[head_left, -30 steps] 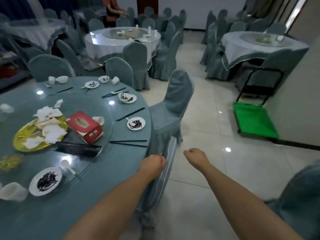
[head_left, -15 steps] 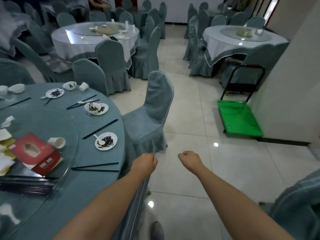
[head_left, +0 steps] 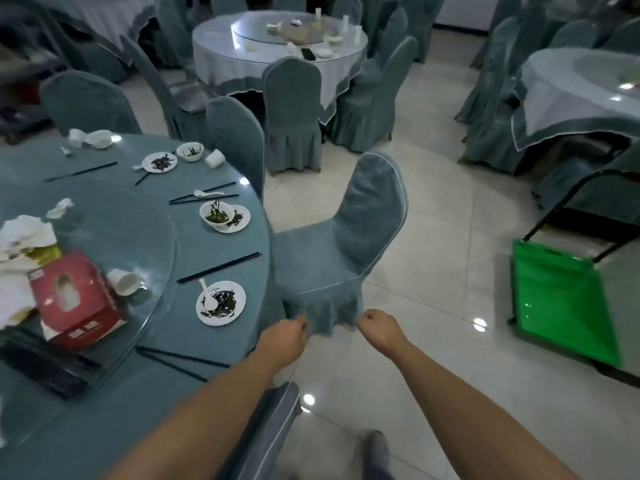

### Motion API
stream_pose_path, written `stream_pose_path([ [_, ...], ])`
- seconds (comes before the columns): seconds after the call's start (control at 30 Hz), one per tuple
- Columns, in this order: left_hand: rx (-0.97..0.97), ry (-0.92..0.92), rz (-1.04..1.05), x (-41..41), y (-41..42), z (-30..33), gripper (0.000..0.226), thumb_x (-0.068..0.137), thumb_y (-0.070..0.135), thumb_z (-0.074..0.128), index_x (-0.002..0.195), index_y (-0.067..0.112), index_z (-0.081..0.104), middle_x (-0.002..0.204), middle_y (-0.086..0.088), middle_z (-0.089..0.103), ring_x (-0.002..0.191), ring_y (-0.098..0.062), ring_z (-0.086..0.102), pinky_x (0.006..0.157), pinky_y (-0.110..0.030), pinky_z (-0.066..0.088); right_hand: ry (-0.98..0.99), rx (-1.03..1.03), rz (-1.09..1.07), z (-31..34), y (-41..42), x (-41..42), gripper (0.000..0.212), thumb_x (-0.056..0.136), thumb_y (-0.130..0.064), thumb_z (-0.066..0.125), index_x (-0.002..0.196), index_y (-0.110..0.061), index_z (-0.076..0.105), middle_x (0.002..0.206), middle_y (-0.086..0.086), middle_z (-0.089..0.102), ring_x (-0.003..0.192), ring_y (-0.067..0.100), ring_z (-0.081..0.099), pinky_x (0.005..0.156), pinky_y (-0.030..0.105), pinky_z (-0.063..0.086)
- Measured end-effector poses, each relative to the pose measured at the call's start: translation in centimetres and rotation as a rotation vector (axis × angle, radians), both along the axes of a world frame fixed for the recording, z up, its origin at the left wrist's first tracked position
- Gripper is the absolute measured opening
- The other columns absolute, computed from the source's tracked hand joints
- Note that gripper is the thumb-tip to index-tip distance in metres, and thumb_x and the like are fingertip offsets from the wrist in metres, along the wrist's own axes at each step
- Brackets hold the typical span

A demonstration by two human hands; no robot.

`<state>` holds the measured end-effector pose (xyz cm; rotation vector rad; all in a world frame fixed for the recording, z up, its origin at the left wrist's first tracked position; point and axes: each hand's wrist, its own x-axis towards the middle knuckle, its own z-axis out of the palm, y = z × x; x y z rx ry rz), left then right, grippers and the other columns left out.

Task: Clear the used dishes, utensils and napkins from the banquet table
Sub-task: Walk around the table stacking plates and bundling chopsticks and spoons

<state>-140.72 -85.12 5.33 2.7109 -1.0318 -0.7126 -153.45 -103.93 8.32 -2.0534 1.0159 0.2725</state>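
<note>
while both fists curl empty, left hand [head_left: 285,337] and right hand [head_left: 377,323] fingers together, soiled plate [head_left: 221,303] just left of left fingers [head_left: 300,323], banquet table [head_left: 214,344]

Soiled white round plates [head_left: 221,303], a white bowl [head_left: 214,213], black chopsticks [head_left: 219,267] and crumpled white napkins [head_left: 26,231] lie scattered over the teal round table [head_left: 145,403].

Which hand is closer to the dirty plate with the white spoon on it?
Left. The left hand is just right of the plate, off the table edge; the right hand is farther right, over the floor.
</note>
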Motion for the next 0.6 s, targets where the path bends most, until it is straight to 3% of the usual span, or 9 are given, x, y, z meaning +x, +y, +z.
stream_pose_path([
  [0.1,0.019,0.026,0.162,1.8,-1.4,0.5,0.024,0.091,0.021,0.042,0.111,0.018,0.054,0.115,-0.012,0.064,0.101,-0.034,0.062,0.085,-0.042,0.051,-0.009,0.007,0.141,-0.2,-3.2,3.9,0.032,0.088,-0.031,0.046,0.09,-0.004,0.063,0.089,0.01,0.067,0.079,0.023,0.06,0.067,0.031,0.044],
  [0.2,0.03,0.045,0.331,3.4,-2.2,1.5,0.026,0.092,0.024,0.041,0.114,0.018,0.054,0.118,-0.013,0.063,0.105,-0.034,0.062,0.089,-0.043,0.051,-0.021,-0.016,0.33,0.5,-5.3,8.0,0.015,0.09,-0.019,0.048,0.077,-0.013,0.052,0.076,0.005,0.058,0.074,0.02,0.053,0.059,0.028,0.039],
  [0.33,0.011,-0.005,0.457,5.2,-2.4,2.6,0.028,0.096,0.024,0.04,0.118,0.017,0.055,0.12,-0.011,0.063,0.107,-0.032,0.061,0.087,-0.04,0.051,-0.042,-0.068,0.527,1.3,-6.8,13.9,0.018,0.089,-0.014,0.049,0.072,-0.017,0.051,0.073,0.0,0.054,0.074,0.019,0.051,0.064,0.027,0.036],
  [0.43,0.004,0.021,0.591,5.8,-1.2,2.5,0.029,0.095,0.022,0.041,0.118,0.018,0.058,0.122,-0.009,0.063,0.11,-0.032,0.06,0.091,-0.041,0.05,-0.029,-0.049,0.637,1.1,-5.9,17.4,0.025,0.091,-0.014,0.05,0.067,-0.019,0.044,0.066,-0.003,0.05,0.071,0.018,0.049,0.059,0.027,0.036],
  [0.6,0.035,0.084,0.794,7.9,2.5,0.7,0.028,0.095,0.024,0.039,0.117,0.022,0.056,0.127,-0.01,0.059,0.113,-0.034,0.058,0.092,-0.038,0.047,-0.025,0.017,0.86,0.2,-3.0,23.7,0.018,0.09,-0.01,0.049,0.073,-0.016,0.047,0.07,0.001,0.052,0.067,0.015,0.047,0.063,0.029,0.038],
])
